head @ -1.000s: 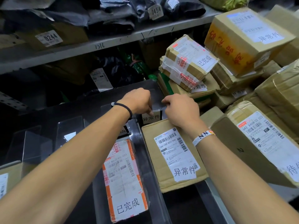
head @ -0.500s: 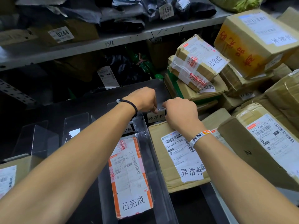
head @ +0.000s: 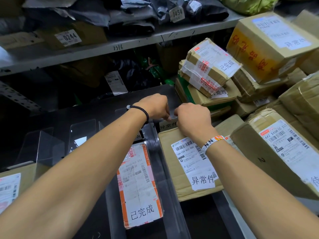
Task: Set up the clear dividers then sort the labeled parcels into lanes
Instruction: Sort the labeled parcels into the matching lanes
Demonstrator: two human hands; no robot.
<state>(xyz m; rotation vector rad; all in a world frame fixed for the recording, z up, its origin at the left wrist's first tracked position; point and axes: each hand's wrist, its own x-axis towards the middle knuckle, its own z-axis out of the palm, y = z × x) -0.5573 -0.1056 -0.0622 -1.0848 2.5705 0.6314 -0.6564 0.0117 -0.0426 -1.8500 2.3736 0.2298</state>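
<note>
Pinching the top edge of a small upright clear plastic divider [head: 166, 125] at the far end of the right lane: left hand [head: 153, 106] and right hand [head: 191, 118], fingers curled, knuckles almost touching, right fingertips hidden under the hand. On the divider's face, a white card reading 异常件.

Just nearer, flat in the same lane and partly under the right wrist, a brown cardboard parcel [head: 168, 171] with a white label marked 异常件. To its left, beyond a long clear lane wall [head: 159, 157], an orange-and-white taped parcel [head: 139, 183] marked 已完成, flat in the middle lane. Farther left, more clear upright panels [head: 82, 133] on the dark work surface [head: 101, 111], and another brown box [head: 25, 176] at the near left edge.

Round the wrists, a black cord bracelet [head: 145, 112] on the left, a white beaded bracelet [head: 213, 142] on the right.

To the right, a heap of taped cardboard boxes [head: 212, 69]. Far behind, a grey metal shelf [head: 120, 47] loaded with dark poly bags [head: 134, 14].
</note>
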